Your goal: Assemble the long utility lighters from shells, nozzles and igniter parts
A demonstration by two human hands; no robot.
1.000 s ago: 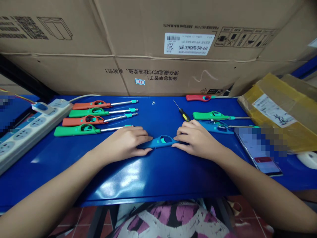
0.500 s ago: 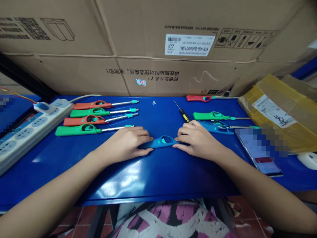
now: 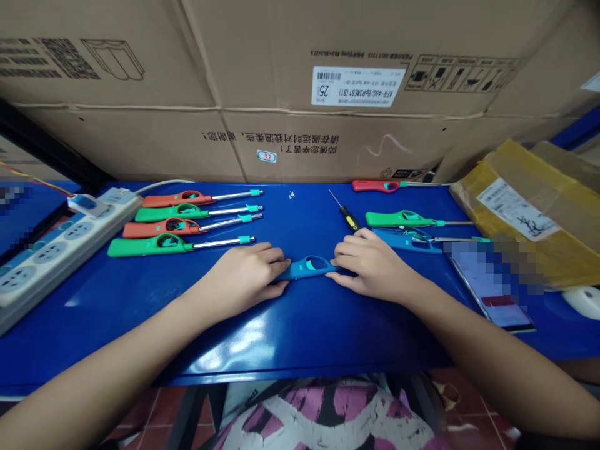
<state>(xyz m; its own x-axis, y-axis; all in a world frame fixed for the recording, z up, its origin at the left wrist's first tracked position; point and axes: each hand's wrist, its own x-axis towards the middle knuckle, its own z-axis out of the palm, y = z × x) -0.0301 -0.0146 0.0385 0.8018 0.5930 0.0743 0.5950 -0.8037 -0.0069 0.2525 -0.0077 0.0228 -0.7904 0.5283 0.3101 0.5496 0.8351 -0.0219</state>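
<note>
A blue long-necked lighter [image 3: 307, 267] with a teal trigger lies across the table between my hands. My left hand [image 3: 250, 275] is closed round its handle end, which the fingers partly hide. At the other end, my right hand [image 3: 372, 265] pinches the lighter's front part, so its nozzle is hidden. Just beyond the right hand lies a black and yellow screwdriver [image 3: 349, 219], its tip pointing away. Past my left hand rest several lighters in a row, the nearest a green lighter [image 3: 150, 245] and an orange-red lighter [image 3: 162, 227].
A white power strip [image 3: 56, 250] runs along the left. On the right are a red lighter [image 3: 375, 186], a green lighter [image 3: 394, 219], another blue lighter [image 3: 405, 242], a phone [image 3: 492, 287] and a yellow-taped parcel [image 3: 529, 212]. A large cardboard box [image 3: 267, 75] stands behind the blue table [image 3: 281, 337].
My left hand has shifted slightly back along the blue lighter, leaving more of its handle showing. My right hand keeps its grip in nearly the same place.
</note>
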